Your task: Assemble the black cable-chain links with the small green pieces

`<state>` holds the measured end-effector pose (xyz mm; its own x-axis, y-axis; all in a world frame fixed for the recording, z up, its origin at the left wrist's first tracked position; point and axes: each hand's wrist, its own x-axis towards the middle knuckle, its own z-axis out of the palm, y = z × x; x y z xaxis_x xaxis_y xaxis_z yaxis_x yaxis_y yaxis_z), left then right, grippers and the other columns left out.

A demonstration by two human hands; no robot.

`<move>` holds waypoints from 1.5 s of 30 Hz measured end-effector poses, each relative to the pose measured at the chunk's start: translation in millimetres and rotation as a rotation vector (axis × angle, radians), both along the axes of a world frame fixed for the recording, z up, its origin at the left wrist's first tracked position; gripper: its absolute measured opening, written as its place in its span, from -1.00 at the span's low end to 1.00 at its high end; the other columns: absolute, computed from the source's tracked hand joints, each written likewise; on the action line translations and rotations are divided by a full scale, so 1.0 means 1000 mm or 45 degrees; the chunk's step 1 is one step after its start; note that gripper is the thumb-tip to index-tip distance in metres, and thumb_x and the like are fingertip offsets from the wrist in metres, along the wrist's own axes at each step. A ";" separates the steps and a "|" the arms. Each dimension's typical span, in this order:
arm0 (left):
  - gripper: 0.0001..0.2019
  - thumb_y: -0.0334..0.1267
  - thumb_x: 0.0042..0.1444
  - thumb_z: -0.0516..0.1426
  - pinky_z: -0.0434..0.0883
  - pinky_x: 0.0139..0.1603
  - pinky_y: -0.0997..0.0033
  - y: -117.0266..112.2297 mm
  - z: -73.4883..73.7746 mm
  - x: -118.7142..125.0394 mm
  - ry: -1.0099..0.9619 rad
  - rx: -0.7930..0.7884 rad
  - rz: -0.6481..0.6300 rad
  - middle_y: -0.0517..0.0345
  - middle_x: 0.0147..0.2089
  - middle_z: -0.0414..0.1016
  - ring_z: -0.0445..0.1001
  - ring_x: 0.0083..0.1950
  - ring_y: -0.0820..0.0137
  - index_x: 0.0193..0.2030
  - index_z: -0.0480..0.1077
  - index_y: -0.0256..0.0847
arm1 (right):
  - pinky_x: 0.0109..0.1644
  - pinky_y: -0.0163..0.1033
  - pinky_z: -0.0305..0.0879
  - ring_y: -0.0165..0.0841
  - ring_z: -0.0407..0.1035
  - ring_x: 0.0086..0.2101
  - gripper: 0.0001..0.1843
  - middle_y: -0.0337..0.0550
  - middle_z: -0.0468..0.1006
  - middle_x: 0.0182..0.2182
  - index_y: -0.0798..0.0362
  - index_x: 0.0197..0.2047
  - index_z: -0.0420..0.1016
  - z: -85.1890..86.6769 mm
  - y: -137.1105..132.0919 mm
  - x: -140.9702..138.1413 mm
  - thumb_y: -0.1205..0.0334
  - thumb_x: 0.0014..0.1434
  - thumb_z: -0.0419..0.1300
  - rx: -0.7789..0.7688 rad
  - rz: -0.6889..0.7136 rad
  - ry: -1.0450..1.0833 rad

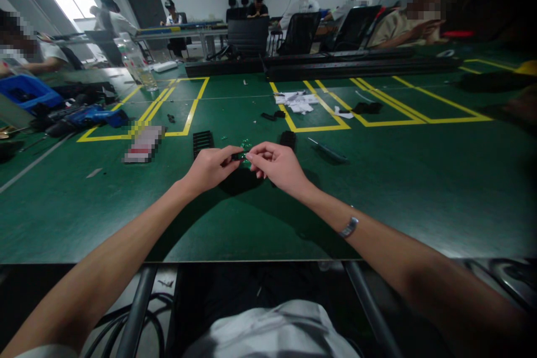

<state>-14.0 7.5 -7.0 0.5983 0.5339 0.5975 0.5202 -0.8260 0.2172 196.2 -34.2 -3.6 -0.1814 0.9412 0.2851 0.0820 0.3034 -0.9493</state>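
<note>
My left hand pinches a small dark piece between thumb and fingers, too small for me to name. Against its other end, the thumb and fingertips of my right hand are pressed together; what they hold is hidden. Several tiny shiny green pieces lie on the table just beyond the fingertips. A black slotted holder sits behind my left hand. Behind my right hand is a second black ridged block, partly covered. To its right lies a thin tool with a dark handle, perhaps a screwdriver.
The green table carries yellow tape outlines. A blurred phone-sized item, a blue power tool and a blue bin are at left. Crumpled paper lies farther back, before long black bars. Several people sit beyond.
</note>
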 end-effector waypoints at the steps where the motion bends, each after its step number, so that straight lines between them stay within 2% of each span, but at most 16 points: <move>1: -0.73 -0.22 0.25 0.16 0.23 -0.40 0.54 0.000 0.000 0.000 0.004 -0.002 0.004 0.26 -0.49 0.39 0.35 -0.49 0.52 0.05 0.46 -0.23 | -0.54 -0.39 0.33 -0.46 0.38 -0.56 -0.71 -0.19 0.54 -0.49 0.11 -0.23 0.50 0.000 0.000 0.000 0.03 0.22 0.28 0.004 0.001 0.004; 13: -0.73 -0.23 0.26 0.15 0.23 -0.41 0.55 -0.001 0.001 0.001 0.004 -0.015 -0.003 0.23 -0.48 0.41 0.35 -0.48 0.52 0.05 0.46 -0.24 | -0.55 -0.41 0.31 -0.48 0.37 -0.57 -0.77 -0.19 0.53 -0.49 0.13 -0.23 0.50 0.001 -0.001 -0.001 0.10 0.23 0.27 0.005 0.000 0.011; 45: -0.73 -0.23 0.26 0.16 0.23 -0.40 0.55 0.000 0.001 0.000 0.013 -0.007 0.000 0.23 -0.47 0.41 0.36 -0.48 0.53 0.05 0.46 -0.25 | -0.53 -0.39 0.33 -0.47 0.38 -0.56 -0.70 -0.18 0.54 -0.49 0.14 -0.21 0.51 0.001 0.000 0.000 0.04 0.23 0.27 0.013 -0.011 -0.040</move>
